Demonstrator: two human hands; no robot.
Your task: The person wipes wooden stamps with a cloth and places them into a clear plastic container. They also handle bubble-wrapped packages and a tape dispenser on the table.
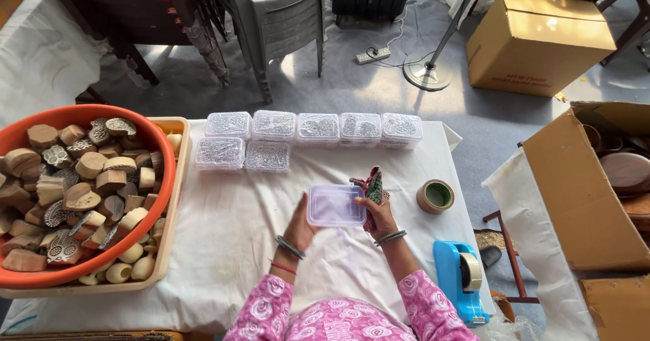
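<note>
Head view: both hands hold one box above the tabletop (230,233).
Left hand (298,227): flat grip steadying the clear plastic box (335,206).
Right hand (379,214): grip closed on the box's far side, patterned cloth (372,185) pinched above it.
Tape roll (435,196): just right of that grip.

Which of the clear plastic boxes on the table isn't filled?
The clear box held between both hands; the seven lined up behind it are packed with small silvery items.

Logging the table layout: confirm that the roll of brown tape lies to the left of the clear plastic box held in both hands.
Not quite. In the head view the roll of brown tape lies to the right of the clear plastic box, which the left hand and right hand hold.
</note>
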